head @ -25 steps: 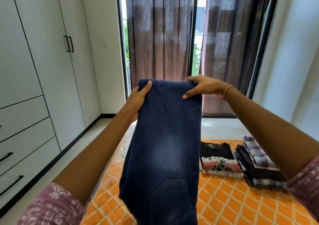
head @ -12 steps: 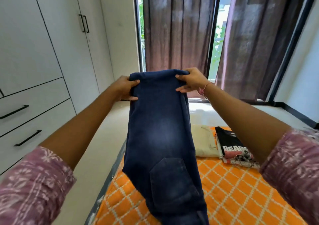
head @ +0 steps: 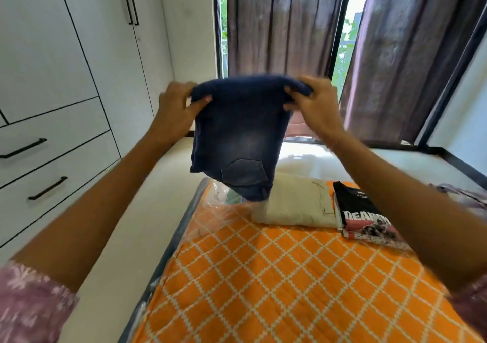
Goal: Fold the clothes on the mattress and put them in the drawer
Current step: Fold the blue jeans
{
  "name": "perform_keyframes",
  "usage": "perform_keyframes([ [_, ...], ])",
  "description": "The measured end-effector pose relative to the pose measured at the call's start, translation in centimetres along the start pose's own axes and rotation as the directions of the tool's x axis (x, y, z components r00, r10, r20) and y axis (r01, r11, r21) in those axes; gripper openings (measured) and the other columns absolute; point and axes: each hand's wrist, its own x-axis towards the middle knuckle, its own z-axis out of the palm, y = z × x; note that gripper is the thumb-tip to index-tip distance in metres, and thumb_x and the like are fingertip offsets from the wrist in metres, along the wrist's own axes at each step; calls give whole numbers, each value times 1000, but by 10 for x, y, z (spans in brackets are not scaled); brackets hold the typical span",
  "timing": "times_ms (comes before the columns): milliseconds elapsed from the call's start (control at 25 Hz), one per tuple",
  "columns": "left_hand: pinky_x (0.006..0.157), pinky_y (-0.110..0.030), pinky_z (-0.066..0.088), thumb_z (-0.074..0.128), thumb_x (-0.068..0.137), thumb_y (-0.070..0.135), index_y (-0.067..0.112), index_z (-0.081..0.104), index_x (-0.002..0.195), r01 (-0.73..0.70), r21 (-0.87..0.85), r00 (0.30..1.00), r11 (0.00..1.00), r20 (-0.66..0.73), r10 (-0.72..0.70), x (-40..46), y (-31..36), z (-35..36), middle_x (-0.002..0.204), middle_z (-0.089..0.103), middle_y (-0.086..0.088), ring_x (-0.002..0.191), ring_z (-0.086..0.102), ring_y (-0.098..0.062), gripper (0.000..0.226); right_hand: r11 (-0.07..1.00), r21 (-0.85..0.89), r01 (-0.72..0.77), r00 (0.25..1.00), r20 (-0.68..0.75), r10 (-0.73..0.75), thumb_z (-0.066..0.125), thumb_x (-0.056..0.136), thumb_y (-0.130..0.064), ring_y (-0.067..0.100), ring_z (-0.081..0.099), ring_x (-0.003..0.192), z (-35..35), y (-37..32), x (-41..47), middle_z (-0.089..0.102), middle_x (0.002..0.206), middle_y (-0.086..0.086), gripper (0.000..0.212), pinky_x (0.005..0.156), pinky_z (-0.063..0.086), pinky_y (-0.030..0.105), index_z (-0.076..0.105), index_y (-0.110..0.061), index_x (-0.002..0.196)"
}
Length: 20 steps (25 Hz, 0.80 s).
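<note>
Bare quilt (head: pixel 276 277) before folded clothes (head: pixel 297 205)

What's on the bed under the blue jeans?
The jeans hang above the orange mattress. Their bottom edge covers a corner of the folded cream garment; anything else hidden there can't be seen.

Bright daylight enters at twelve o'clock through gaps between the curtains (head: pixel 279 24), glaring white on the floor (head: pixel 311 155) beneath. Motion blur softens both forearms and the hands. Wide-angle distortion bends the wardrobe (head: pixel 79 53) lines at nine o'clock.
</note>
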Motion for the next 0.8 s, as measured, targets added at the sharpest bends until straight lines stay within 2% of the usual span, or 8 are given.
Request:
perform_keyframes([
  [120, 67, -22, 42, 55, 94, 19, 14, 70, 90, 29, -10, 942, 1000, 336, -24, -143, -21, 24, 83, 64, 3, 74, 59, -7, 16, 904, -417, 90, 986, 168, -21, 73, 81, -12, 29, 58, 69, -20, 41, -144, 63, 77, 15, 19, 60, 43, 34, 74, -16, 99],
  [240, 78, -31, 43, 51, 88, 26, 21, 72, 106, 24, 184, 609, 983, 777, -160, -283, -43, 66, 96, 72, -7, 92, 64, -20, 28, 822, -529, 212, 854, 509, 107, 88, 60, -17, 26, 66, 75, -12, 70, -287, 67, 74, 4, 27, 62, 50, 30, 76, -26, 82],
  [360, 77, -34, 40, 51, 87, 18, 20, 68, 103, -58, 372, 392, 926, 862, -321, -343, -52, 97, 103, 70, -9, 99, 61, -27, 24, 731, -658, 178, 425, 722, 546, 59, 84, -25, 26, 60, 103, 0, 86, -361, 69, 103, 6, 16, 75, 44, 32, 68, -20, 96],
  [480, 68, -32, 39, 56, 84, 18, 10, 68, 93, -131, 325, 251, 937, 925, -286, -339, -47, 104, 94, 70, -13, 87, 62, -29, 17, 734, -666, 133, 193, 744, 640, 57, 82, -17, 32, 60, 94, 1, 92, -360, 68, 99, 16, 19, 66, 36, 32, 67, -8, 94],
  [600, 65, -23, 38, 66, 85, 13, -1, 69, 101, -32, 210, -115, 977, 970, -212, -351, -39, 108, 99, 69, -20, 70, 59, -15, 21, 843, -532, 79, -136, 832, 538, 61, 79, -7, 26, 54, 74, 6, 80, -378, 64, 88, 24, 18, 60, 31, 30, 66, 4, 92],
  [720, 65, -16, 43, 65, 89, 16, 9, 61, 123, 253, 364, -453, 896, 863, -223, -361, -42, 104, 98, 68, -4, 69, 57, 3, 36, 802, -596, -44, -460, 725, 513, 60, 85, -4, 10, 50, 62, 5, 72, -396, 64, 86, 13, 26, 55, 39, 20, 64, 2, 109],
  [760, 63, -17, 47, 63, 91, 21, 12, 58, 125, 376, 425, -458, 824, 858, -234, -354, -45, 102, 94, 68, 0, 71, 61, 1, 35, 753, -645, -128, -493, 700, 516, 58, 87, -5, 4, 52, 60, 6, 73, -387, 66, 94, 13, 27, 55, 42, 16, 63, 0, 113],
  [800, 59, -17, 49, 61, 92, 24, 12, 59, 119, 487, 427, -368, 762, 891, -265, -345, -49, 104, 91, 67, -2, 69, 64, -3, 30, 711, -671, -211, -445, 714, 541, 55, 90, -5, 1, 55, 59, 9, 76, -374, 66, 100, 12, 25, 55, 44, 14, 63, -3, 113],
])
